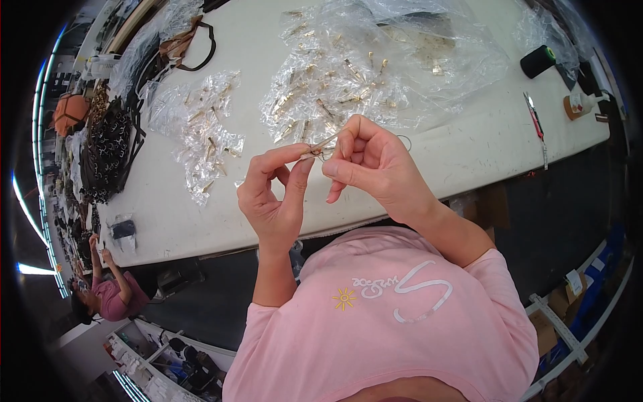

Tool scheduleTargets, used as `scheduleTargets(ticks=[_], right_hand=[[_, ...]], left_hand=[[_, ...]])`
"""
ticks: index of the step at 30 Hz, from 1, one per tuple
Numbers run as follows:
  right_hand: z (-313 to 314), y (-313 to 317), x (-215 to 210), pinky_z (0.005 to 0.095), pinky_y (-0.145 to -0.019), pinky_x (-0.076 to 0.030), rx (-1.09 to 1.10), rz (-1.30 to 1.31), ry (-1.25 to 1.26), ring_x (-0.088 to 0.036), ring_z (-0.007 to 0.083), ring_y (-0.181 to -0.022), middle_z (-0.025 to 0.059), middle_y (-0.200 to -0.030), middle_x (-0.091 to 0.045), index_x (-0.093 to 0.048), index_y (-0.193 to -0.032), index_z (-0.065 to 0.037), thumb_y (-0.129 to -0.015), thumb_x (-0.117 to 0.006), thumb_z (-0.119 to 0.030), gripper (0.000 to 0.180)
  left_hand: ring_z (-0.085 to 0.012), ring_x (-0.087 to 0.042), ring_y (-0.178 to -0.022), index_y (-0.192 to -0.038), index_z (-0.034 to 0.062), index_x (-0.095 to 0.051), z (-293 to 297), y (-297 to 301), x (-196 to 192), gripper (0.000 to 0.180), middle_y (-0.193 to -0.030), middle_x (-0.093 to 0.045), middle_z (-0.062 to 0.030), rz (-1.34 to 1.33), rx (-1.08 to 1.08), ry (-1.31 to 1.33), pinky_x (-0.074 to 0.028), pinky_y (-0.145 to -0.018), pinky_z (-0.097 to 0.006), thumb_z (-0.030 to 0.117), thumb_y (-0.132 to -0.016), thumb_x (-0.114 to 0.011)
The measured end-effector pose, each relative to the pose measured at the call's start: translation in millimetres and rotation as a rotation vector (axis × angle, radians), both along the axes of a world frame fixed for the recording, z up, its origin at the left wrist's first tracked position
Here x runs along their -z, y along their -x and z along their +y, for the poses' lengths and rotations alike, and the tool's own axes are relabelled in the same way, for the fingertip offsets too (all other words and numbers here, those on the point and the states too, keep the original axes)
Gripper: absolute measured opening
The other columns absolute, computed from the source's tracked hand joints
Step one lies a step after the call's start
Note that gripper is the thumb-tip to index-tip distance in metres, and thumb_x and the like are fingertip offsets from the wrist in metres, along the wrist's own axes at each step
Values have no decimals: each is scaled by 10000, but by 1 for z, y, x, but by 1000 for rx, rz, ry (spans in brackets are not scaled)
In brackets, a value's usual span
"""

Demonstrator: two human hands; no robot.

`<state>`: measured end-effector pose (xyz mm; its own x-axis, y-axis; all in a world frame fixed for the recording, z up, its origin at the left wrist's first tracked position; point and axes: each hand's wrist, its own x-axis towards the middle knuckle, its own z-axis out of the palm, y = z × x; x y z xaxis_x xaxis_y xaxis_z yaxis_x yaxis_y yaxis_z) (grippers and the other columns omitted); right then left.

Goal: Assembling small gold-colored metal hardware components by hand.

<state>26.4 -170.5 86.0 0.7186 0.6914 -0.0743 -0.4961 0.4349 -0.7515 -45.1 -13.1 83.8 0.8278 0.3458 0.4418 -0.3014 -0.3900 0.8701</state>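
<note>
Over the near edge of the table, my left hand (278, 191) pinches a small light-coloured piece (309, 155) between thumb and forefinger. Its exact kind is too small to make out. Close beside it, the thumb and forefinger of my right hand (375, 161) are pressed together on a thin cord (328, 141) that runs to the piece. A fine dark loop (405, 140) shows just past the right hand. Beyond my hands lies a big heap of small clear bags (328, 87) with gold-coloured metal parts, and a smaller heap (207, 137) sits to its left.
On the right of the white table (469, 151) are a black thread spool (538, 61), a slim red-handled cutting tool (536, 120) and a bottle (579, 105). Dark straps and chains (110, 147) hang at the left edge. A co-worker (117, 295) is at lower left.
</note>
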Motion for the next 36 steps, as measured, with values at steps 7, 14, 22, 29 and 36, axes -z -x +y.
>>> scheduleTargets(ticks=[7, 14, 22, 29, 36], right_hand=[[5, 7, 6, 260, -724, -546, 172, -115, 29, -632, 113, -788, 45, -881, -586, -442, -949, -54, -877, -679, 21, 258], [5, 2, 13, 256, -775, -511, 331, -406, 269, -609, 102, -975, 37, -977, -591, -502, -1046, -48, -880, -693, -33, 254], [-4, -23, 18, 282, -860, -488, 383, -987, 357, -625, 163, -978, 81, -1048, -673, -677, -1001, -43, -852, -667, -7, 154], [-4, -22, 17, 300, -703, -513, 288, -874, 270, -662, 189, -787, 62, -912, -680, -682, -936, -54, -826, -683, 3, 123], [-9, -30, 11, 296, -686, -504, 231, -903, 353, -651, 189, -781, 55, -855, -642, -671, -901, -51, -836, -677, -8, 78]], left_hand=[[-26, -467, -616, -995, -2, -650, -1, -1, 3, 162, -920, -675, -33, 86, 4, 108, -374, -583, -166, -32, -847, -709], [-11, -471, -603, -1002, 4, -602, -1, 1, 0, 145, -912, -670, -49, 221, 97, 342, -373, -558, -161, 0, -881, -683], [3, -308, -431, -1003, 22, -547, 9, -3, 9, 98, -887, -684, -142, 374, 498, 1074, -290, -424, -158, 70, -936, -599], [22, -344, -401, -1028, 41, -480, 6, -4, 16, 97, -902, -645, -121, 363, 547, 1286, -310, -393, -137, 48, -958, -547], [13, -317, -397, -1132, 20, -527, 6, -7, 21, 182, -925, -681, -153, 359, 544, 1310, -302, -383, -155, 58, -957, -560]])
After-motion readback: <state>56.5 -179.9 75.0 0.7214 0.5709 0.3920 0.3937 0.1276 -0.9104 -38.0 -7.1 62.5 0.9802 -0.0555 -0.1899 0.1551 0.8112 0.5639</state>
